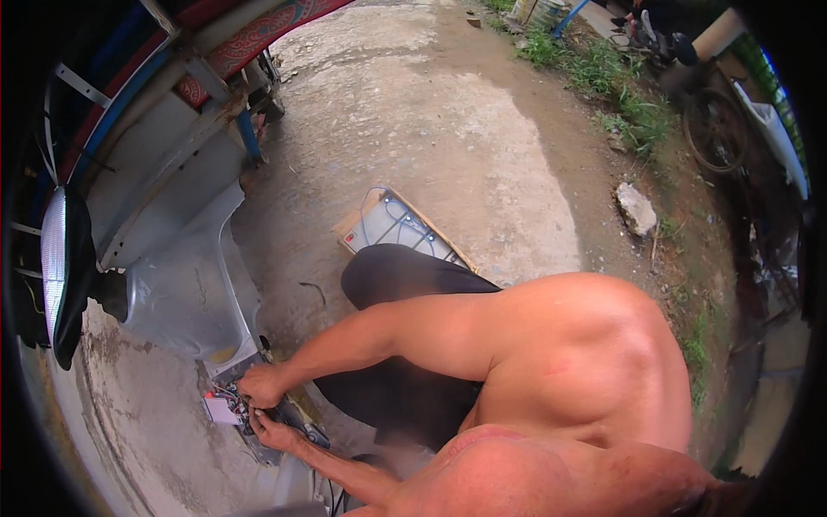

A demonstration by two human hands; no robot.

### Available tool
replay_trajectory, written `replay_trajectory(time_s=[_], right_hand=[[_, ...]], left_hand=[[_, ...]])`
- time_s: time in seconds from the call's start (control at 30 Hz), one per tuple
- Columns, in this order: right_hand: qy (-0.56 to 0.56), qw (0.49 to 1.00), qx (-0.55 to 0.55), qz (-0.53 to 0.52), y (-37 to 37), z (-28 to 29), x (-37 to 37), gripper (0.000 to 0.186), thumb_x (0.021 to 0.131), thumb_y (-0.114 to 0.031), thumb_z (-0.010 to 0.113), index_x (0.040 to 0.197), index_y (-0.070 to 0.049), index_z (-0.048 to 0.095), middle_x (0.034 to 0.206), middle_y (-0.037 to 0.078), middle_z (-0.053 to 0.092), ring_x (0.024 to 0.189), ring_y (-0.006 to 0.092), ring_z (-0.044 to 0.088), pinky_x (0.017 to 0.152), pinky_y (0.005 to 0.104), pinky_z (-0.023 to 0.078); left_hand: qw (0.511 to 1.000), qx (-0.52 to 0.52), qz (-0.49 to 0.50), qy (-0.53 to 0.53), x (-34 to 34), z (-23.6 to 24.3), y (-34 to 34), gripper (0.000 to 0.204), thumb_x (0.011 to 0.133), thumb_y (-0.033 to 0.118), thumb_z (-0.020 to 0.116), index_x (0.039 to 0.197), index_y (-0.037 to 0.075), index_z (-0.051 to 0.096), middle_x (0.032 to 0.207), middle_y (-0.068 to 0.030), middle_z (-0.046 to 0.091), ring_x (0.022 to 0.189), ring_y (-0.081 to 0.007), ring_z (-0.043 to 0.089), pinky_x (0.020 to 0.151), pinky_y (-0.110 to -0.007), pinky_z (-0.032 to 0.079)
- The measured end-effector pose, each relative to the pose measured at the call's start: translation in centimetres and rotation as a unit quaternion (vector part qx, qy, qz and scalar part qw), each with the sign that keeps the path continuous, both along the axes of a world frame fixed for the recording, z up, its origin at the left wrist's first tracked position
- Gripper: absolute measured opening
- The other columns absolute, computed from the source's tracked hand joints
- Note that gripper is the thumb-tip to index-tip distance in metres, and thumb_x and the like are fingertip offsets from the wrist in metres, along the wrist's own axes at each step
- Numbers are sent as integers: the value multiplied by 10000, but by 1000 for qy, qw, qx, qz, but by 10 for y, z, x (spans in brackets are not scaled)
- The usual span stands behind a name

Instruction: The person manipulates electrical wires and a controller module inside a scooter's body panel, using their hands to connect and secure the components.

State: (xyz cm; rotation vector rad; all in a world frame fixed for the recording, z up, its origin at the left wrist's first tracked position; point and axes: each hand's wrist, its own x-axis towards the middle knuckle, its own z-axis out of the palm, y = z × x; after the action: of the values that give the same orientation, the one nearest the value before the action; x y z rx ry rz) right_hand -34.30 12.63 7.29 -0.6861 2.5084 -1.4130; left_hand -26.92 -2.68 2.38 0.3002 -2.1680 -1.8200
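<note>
My right hand [263, 385] reaches into a cluster of thin wires [231, 396], its fingers bent and pressed together on them. Just below it, my left hand [274, 433] has its thumb and fingers pinched at the near side of the same cluster. What lies between its fingertips is too small to make out. A small white-faced box with a reddish edge [222, 411] sits beside the wires. Wires and box lie in a dark, open compartment [264, 451], next to a curved grey plastic body panel [185, 302].
Beyond my black-trousered knee [396, 267] lies a shallow box of grey blocks joined by blue cables [405, 226]. A vehicle with red patterned cloth [250, 47] stands upper left. A pale stone [637, 209], weeds [637, 116] and a wheel [715, 129] line the right side.
</note>
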Motion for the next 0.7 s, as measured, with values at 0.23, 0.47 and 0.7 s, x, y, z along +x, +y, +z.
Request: replay_trajectory(time_s=[0.23, 0.47, 0.7], right_hand=[[-69, 997, 9, 29, -4, 7, 1, 325, 826, -292, 648, 998, -28, 726, 980, 219, 723, 973, 389, 694, 854, 486, 534], [-139, 990, 12, 27, 12, -2, -8, 499, 772, -490, 783, 1093, -110, 745, 1057, 119, 746, 1040, 312, 693, 871, 423, 534], [-197, 979, -29, 37, 18, -18, -28, 319, 783, -340, 834, 998, -112, 775, 960, 81, 764, 904, 235, 716, 789, 365, 540]], left_hand=[[962, -264, -7, 62, -21, 0, 61, 318, 999, 157, 515, 1153, -75, 668, 1095, -188, 708, 991, -279, 667, 880, -393, 521], [982, -168, 83, 3, 2, 0, 26, 283, 1004, 142, 561, 1148, -79, 663, 1067, -137, 705, 928, -210, 666, 830, -343, 551], [995, 63, 69, 26, -7, -16, 29, 223, 1001, 82, 533, 1094, -65, 672, 1015, -98, 694, 872, -169, 665, 767, -298, 565]])
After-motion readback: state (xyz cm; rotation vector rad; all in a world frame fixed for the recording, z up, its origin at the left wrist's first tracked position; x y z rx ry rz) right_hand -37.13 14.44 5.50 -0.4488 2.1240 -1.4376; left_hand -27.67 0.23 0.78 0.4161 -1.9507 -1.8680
